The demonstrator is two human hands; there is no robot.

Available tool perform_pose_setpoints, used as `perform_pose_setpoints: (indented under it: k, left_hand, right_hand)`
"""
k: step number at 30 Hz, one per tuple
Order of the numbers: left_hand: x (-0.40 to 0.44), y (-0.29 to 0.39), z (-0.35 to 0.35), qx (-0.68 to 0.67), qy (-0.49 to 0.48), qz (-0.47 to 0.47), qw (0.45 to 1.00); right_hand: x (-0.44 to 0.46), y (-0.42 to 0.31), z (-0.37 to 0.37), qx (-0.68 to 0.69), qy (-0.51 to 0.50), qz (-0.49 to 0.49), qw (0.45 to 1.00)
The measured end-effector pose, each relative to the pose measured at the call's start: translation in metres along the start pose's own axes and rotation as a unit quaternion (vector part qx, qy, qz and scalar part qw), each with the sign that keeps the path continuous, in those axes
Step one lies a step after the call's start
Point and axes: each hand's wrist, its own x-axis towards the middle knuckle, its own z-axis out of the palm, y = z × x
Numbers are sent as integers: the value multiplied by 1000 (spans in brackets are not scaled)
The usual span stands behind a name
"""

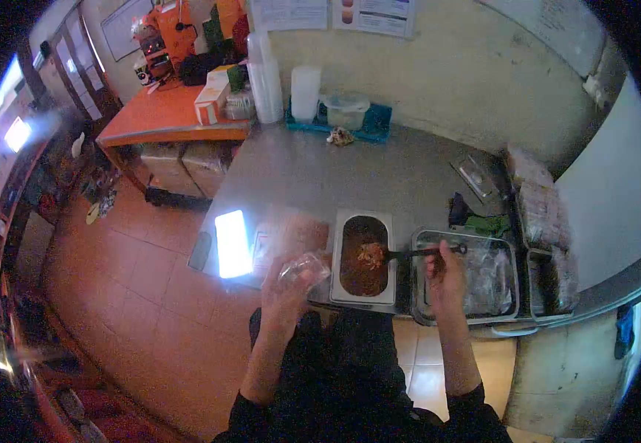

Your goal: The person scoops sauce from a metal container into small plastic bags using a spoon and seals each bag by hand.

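My right hand (446, 279) grips the handle of a black serving spoon (416, 252). The spoon's head, with a chunky reddish-brown food portion (371, 255) on it, is over a rectangular metal food pan (363, 297). Brown, saucy food (361, 280) fills the inside of this pan. Left of the pan, my left hand (283, 295) is closed around a small piece of clear plastic packaging (304, 270); whether it is a bag or a cup I cannot tell. Beneath my right hand stands a larger metal tray (514, 295) with clear plastic packets (487, 280) in it.
A bright glowing screen or panel (233, 244) lies on the steel table (298, 173) at the left. Stacked plastic packs (542, 203) line the right side. Along the wall are tall stacked cups (264, 81) and a teal tray (379, 125). An orange table (151, 114) adjoins at the back left.
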Motion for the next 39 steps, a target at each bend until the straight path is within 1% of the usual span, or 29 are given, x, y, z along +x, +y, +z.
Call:
perform_pose_setpoints:
  k: [4,6,7,9,11,12,13,14,15,17,18,19,20,21,23,26,28,30,32,33,35,37,39]
  left_hand:
    - [10,4,16,-36,-30,-21,999]
    - [7,3,29,-90,-68,-37,993]
    - [7,-2,33,-90,-70,-36,993]
    - [8,-13,39,-156,-74,-38,984]
    - [5,-13,46,-160,-77,-37,983]
    - [4,-12,47,-164,-78,-36,983]
    - [4,-13,47,-164,-79,-35,983]
    - [4,-15,46,-143,-89,-15,986]
    - [3,-16,45,-122,-99,5,988]
    - [2,-16,48,-110,-95,16,989]
    - [1,-15,50,-98,-91,26,991]
    - [-1,-14,53,-97,-92,26,991]
    - [-3,-12,55,-116,-80,22,990]
    - [-4,-11,57,-135,-67,18,988]
    - [-5,-13,57,-149,-69,24,986]
    - [-6,-16,56,-176,-69,27,982]
    - [-6,-16,56,-191,-68,26,979]
    - [-6,-13,58,-225,-87,42,969]
    - [-4,-17,56,-228,-85,40,969]
    - [-3,-20,54,-230,-82,37,969]
    - [-1,-20,55,-237,-74,35,968]
    - [-1,-20,55,-245,-68,33,967]
    - [-3,-15,57,-273,-93,25,957]
  right_hand:
    - [-8,-29,22,2,0,-34,999]
    - [-13,-39,35,14,-1,-48,999]
    - [-16,-44,41,16,4,-48,999]
    - [-20,-46,46,19,8,-51,998]
    - [-24,-45,46,-72,-29,-94,993]
    - [-28,-45,46,-72,-30,-95,992]
    - [-32,-46,46,-116,-53,-144,981]
    - [-36,-48,48,-160,-78,-192,965]
    - [-43,-52,52,-160,-79,-192,965]
    - [-57,-60,60,-281,-108,-261,917]
    - [-58,-59,61,-280,-108,-261,917]
    - [-59,-58,61,-310,-193,-343,865]
    - [-59,-57,61,-334,-276,-419,798]
    - [-62,-60,62,-334,-277,-420,797]
    - [-72,-72,67,-430,-319,-550,641]
    - [-80,-85,74,-455,-354,-530,622]
    - [-80,-87,72,-454,-359,-527,623]
    - [-81,-89,74,-453,-363,-524,623]
    - [-83,-91,81,-447,-330,-587,589]
    - [-82,-90,80,-446,-331,-588,588]
    - [-76,-86,73,-416,-320,-578,625]
    - [-75,-81,66,-419,-317,-566,635]
    - [-75,-79,64,-423,-313,-554,645]
